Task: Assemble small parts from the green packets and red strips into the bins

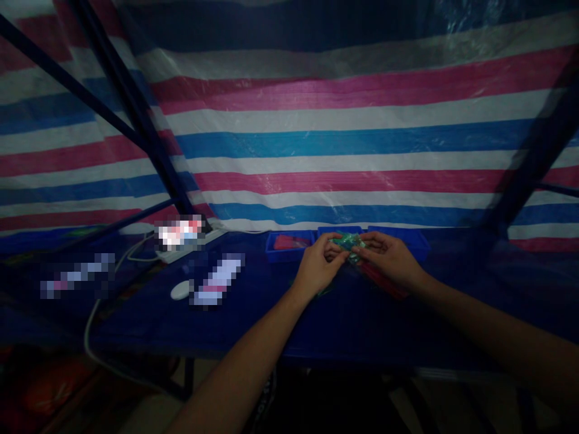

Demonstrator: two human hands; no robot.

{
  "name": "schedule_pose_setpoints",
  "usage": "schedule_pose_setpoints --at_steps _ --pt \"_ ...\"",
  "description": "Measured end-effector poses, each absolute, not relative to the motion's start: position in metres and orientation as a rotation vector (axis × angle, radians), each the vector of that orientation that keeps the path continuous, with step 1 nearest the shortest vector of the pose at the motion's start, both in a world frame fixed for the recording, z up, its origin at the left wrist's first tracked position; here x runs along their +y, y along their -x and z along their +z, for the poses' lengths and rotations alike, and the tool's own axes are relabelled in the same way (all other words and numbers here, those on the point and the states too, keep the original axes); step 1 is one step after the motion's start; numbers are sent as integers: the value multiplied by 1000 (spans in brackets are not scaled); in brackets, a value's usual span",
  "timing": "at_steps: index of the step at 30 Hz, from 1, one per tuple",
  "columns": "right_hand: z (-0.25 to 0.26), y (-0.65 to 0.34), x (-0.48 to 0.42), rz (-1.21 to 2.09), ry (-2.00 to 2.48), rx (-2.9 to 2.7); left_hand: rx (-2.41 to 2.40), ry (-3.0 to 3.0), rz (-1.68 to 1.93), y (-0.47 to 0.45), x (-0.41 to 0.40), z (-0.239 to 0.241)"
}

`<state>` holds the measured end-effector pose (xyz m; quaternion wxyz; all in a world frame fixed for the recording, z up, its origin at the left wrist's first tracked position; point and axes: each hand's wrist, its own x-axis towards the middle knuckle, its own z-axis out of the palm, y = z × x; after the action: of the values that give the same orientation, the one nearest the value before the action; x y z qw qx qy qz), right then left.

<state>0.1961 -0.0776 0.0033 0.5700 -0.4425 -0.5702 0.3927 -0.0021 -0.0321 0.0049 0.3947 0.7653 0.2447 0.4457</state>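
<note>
In the head view, one white power strip [192, 246] is seen at the far left on the blue table [172, 328], with one white disc [181, 290] nearer. Rightward, room for moving is offered by tabletop reaching the near edge. Three blue bins [289, 258] are lined along the far edge, the leftmost holding pink material [289, 242]. Before them, one shiny green bundle [348, 244] is pinched between the narrowed fingers of the left hand [319, 262] and right hand [391, 254]. Red material [382, 280], uncountable, is partly hidden beneath the right.
</note>
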Motion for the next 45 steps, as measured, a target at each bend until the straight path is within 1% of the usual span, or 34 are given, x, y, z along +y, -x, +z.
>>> schedule_pose_setpoints --at_steps 5,8,11,13,22,25,31,34,40,45 --pt "3 -195 -78 934 1011 -1343 661 -1921 1214 3 -30 7" --pt "0 -198 -77 856 1072 -1332 712 -2082 1268 6 -33 11" --pt "-1 -199 -76 753 1125 -1380 651 -2302 1215 8 -38 14" --pt "1 -198 -78 706 1109 -1473 623 -2340 1147 7 -41 15" --pt "14 -190 -88 745 1038 -1629 711 -1989 1207 5 -29 1" --pt "10 -191 -86 808 1037 -1571 736 -1977 1214 6 -24 -2" --pt "-1 -195 -76 703 1064 -1482 629 -1824 1153 5 -21 -2" --pt "-2 -195 -75 744 1032 -1514 609 -1770 1104 3 -22 -3" --pt "0 -195 -77 746 1031 -1520 727 -1825 1034 3 -25 -4" --pt "-1 -198 -74 598 1096 -1474 845 -2046 1078 7 -32 3"
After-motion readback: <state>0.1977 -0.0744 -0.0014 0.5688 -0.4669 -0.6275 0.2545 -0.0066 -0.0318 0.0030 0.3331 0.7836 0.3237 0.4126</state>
